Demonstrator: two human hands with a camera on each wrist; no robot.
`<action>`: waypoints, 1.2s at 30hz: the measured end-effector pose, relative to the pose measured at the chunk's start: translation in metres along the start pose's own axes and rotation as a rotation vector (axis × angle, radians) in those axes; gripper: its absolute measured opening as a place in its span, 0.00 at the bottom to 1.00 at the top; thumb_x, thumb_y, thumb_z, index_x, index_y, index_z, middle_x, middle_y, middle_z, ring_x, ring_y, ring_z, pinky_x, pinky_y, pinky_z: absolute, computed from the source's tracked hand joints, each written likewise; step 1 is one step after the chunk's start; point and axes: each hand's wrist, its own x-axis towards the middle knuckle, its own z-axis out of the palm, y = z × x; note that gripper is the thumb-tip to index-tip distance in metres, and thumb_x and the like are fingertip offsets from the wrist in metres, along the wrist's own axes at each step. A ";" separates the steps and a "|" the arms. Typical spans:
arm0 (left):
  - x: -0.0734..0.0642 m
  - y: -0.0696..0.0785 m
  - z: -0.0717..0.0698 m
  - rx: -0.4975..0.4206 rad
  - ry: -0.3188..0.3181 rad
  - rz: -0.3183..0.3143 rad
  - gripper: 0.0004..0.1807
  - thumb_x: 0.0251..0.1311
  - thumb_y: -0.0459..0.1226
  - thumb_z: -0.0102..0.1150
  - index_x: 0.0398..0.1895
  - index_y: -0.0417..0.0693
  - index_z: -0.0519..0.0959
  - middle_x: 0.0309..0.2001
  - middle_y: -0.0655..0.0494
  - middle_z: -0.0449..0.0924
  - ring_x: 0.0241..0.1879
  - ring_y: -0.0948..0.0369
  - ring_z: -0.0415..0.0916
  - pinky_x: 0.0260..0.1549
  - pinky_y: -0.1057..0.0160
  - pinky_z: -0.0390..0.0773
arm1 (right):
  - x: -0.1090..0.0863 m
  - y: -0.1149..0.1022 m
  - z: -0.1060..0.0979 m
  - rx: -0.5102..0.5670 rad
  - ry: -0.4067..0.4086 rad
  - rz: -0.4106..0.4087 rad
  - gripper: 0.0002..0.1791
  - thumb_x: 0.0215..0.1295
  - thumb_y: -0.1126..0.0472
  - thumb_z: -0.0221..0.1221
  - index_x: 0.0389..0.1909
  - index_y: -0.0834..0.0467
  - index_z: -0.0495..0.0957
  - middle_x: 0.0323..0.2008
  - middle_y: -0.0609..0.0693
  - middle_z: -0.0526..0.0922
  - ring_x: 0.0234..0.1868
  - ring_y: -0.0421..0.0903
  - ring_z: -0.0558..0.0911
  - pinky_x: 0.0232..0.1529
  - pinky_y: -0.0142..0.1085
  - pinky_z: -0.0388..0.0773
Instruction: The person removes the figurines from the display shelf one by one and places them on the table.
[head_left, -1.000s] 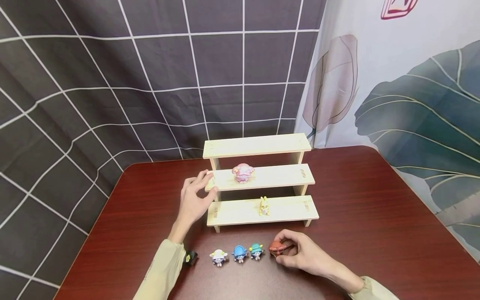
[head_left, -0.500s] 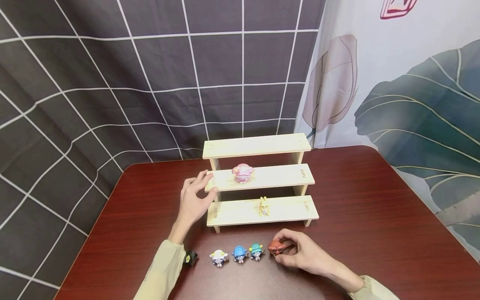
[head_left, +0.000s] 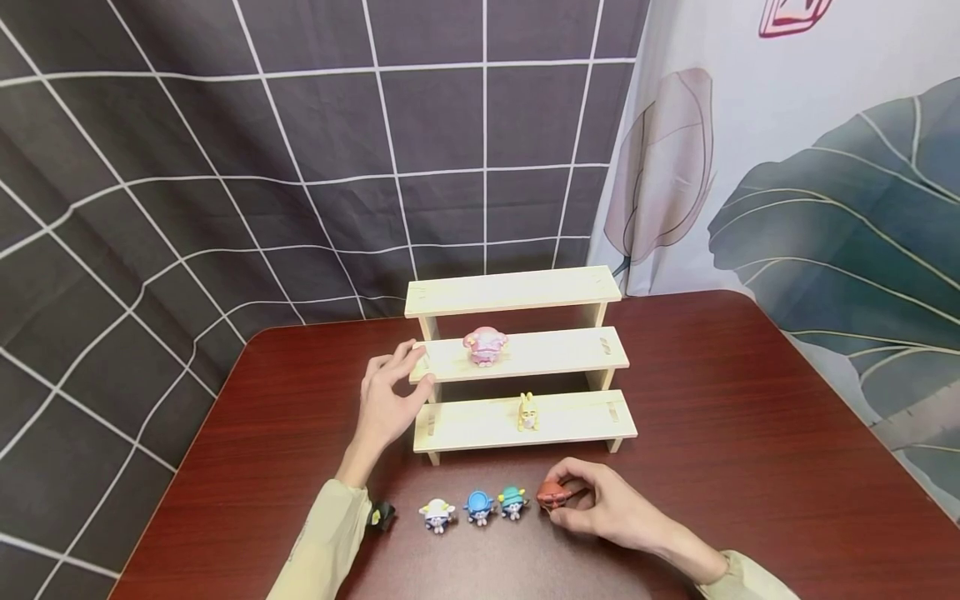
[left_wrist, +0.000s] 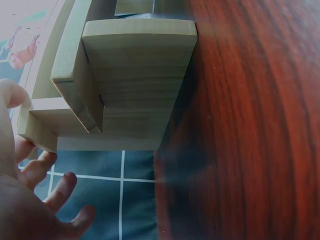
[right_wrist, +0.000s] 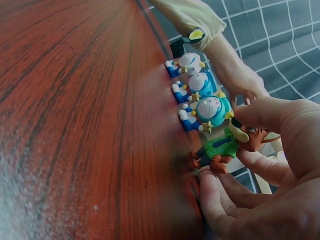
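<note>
My left hand point(head_left: 388, 406) grips the left end of the middle board of a three-tier wooden display shelf point(head_left: 517, 432); in the left wrist view, fingers lie around that board's end point(left_wrist: 37, 131). Between the fingertips and thumb of my right hand point(head_left: 611, 508) is a fox figurine point(head_left: 552, 495). The right wrist view shows its green shirt and brown head, its feet at the tabletop; the fingers partly hide it. Left of it stand a figurine with a teal hat point(head_left: 513, 503), one with a blue hat point(head_left: 479, 507) and one with a white hat point(head_left: 437, 515).
A pink figurine point(head_left: 485, 346) stands on the middle tier, a yellow rabbit-eared figurine point(head_left: 528, 412) on the lowest. A small black object point(head_left: 382, 516) sits by the left wrist. The red-brown table point(head_left: 750, 433) meets a dark checked curtain point(head_left: 315, 150) behind.
</note>
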 end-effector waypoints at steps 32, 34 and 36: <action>0.000 -0.001 0.001 -0.017 0.008 0.016 0.22 0.57 0.37 0.68 0.57 0.47 0.84 0.62 0.48 0.78 0.50 0.46 0.69 0.48 0.45 0.67 | 0.002 0.001 -0.001 0.012 0.023 -0.002 0.11 0.64 0.69 0.64 0.47 0.63 0.79 0.39 0.56 0.86 0.35 0.42 0.84 0.33 0.34 0.80; 0.000 -0.001 0.001 -0.017 0.008 0.017 0.22 0.57 0.37 0.68 0.57 0.47 0.84 0.61 0.47 0.78 0.50 0.46 0.69 0.48 0.45 0.67 | 0.002 0.002 -0.001 0.012 0.020 -0.008 0.12 0.64 0.69 0.64 0.47 0.63 0.78 0.39 0.56 0.86 0.36 0.42 0.84 0.33 0.34 0.81; -0.001 -0.001 0.001 -0.015 0.007 0.015 0.22 0.57 0.37 0.68 0.57 0.47 0.84 0.61 0.47 0.78 0.50 0.47 0.69 0.48 0.45 0.67 | 0.002 0.002 -0.001 0.008 0.018 -0.020 0.12 0.63 0.70 0.64 0.48 0.64 0.78 0.39 0.56 0.86 0.37 0.41 0.84 0.33 0.35 0.81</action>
